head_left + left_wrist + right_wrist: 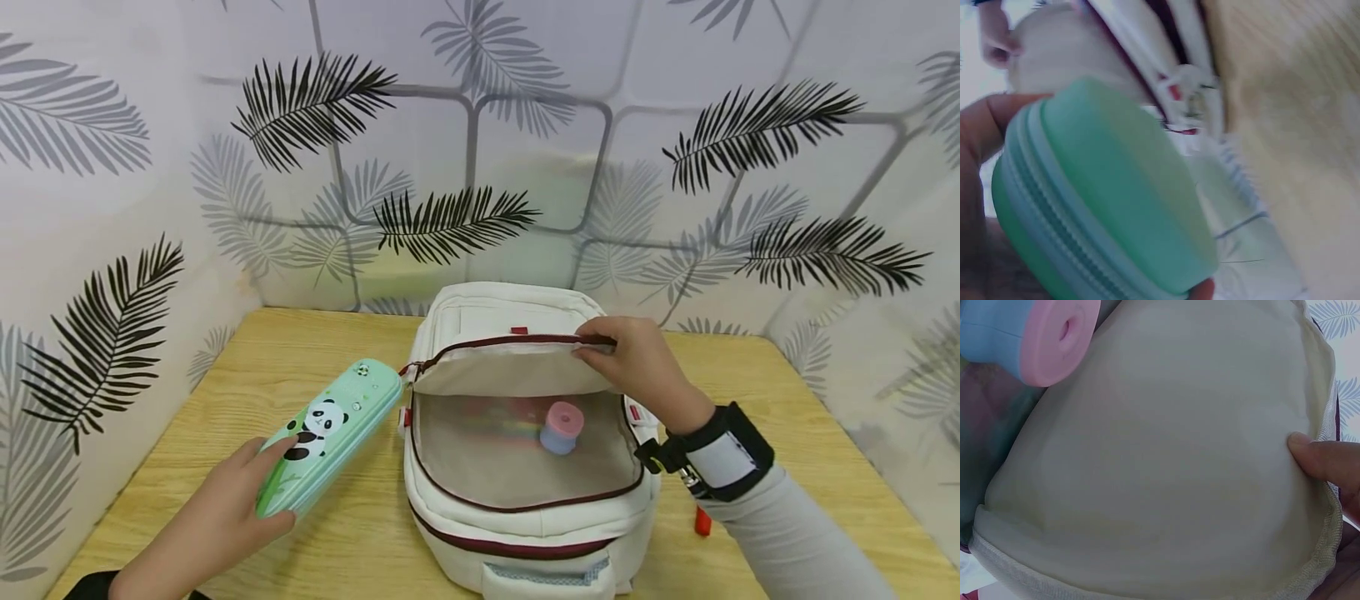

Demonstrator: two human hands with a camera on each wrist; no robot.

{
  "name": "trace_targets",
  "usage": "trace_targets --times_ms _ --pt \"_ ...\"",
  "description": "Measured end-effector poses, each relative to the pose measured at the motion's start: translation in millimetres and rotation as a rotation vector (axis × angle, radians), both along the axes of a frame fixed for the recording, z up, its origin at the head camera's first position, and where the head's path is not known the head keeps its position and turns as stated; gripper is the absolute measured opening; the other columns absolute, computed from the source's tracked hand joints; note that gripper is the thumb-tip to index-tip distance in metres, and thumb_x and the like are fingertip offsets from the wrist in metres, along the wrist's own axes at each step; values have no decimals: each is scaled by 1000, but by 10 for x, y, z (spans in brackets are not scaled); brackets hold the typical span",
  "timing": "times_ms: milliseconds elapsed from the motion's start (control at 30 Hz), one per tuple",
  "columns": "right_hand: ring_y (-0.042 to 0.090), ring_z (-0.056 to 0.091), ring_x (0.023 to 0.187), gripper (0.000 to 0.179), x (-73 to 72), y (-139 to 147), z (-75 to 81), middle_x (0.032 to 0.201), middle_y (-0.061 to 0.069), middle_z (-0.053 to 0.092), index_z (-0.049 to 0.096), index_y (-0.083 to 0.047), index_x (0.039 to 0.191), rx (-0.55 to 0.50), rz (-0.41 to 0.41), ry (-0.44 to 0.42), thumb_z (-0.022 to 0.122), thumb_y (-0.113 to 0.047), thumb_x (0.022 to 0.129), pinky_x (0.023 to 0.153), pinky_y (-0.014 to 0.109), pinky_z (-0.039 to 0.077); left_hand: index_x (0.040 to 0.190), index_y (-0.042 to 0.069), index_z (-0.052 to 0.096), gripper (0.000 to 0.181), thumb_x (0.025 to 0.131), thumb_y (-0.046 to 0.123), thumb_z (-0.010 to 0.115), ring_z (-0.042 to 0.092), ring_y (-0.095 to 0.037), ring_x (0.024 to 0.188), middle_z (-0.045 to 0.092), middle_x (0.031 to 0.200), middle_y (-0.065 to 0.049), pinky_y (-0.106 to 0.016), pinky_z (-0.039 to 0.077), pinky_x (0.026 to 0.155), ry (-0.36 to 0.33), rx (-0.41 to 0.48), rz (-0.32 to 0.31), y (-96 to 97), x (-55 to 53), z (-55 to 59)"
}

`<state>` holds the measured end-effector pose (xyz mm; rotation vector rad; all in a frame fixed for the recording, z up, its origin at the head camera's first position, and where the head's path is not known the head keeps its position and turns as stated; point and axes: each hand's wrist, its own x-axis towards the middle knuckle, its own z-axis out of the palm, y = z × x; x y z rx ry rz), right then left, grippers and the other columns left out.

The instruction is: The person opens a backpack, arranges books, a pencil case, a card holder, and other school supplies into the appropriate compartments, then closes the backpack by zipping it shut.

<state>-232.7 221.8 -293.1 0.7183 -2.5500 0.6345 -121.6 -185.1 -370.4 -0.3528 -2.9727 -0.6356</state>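
Note:
My left hand [236, 500] grips a mint-green pencil case [330, 433] with a panda picture, tilted beside the backpack. In the left wrist view the zip along the side of the pencil case [1116, 181] shows, with fingers round its end. A white backpack [532, 523] with dark red zips lies unzipped at the middle of the table. My right hand [648, 367] pinches the edge of its front flap [517, 367] and holds it up. Inside the compartment sits a small pink and blue round object [562, 427], seen close in the right wrist view.
The wooden table [352, 533] stands against a leaf-patterned backdrop [525, 150]. A small red item [702, 522] lies right of the backpack. A flat, faintly rainbow-coloured thing [502, 421] shows inside the compartment behind the round object.

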Motion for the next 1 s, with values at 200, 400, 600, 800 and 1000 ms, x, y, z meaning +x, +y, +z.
trace_targets --times_ms 200,400,600,800,1000 --pt "16 60 72 11 -9 0 -4 81 7 67 68 -5 85 -2 0 -15 69 -4 74 63 32 48 130 7 43 76 64 29 76 48 -43 106 41 124 -32 -51 44 76 -143 -12 -95 21 170 84" --pt "16 60 72 11 -3 11 -3 81 8 67 68 -4 85 -3 -10 -13 70 -4 74 63 33 48 129 8 43 76 64 28 76 47 -39 106 40 126 -30 -49 43 74 -161 23 -254 156 219 147" --pt "16 59 73 11 -18 3 -9 83 8 67 68 -4 85 -11 -11 -32 70 -3 74 64 32 48 130 12 42 73 66 28 73 45 -33 108 40 129 -22 -47 42 77 -185 22 -248 399 189 240" --pt "15 60 72 11 -3 13 -15 82 8 67 69 -3 84 -12 -13 -24 70 -3 73 63 31 48 129 13 45 67 68 23 70 46 -24 103 44 125 -14 -40 41 78 -176 38 -259 667 82 304" --pt "15 60 72 11 -2 19 -23 81 8 67 69 -3 83 -15 -12 -11 71 -3 72 62 31 49 128 6 46 66 67 18 68 48 -30 102 44 125 -21 -42 41 78 -196 51 -276 893 -93 301"
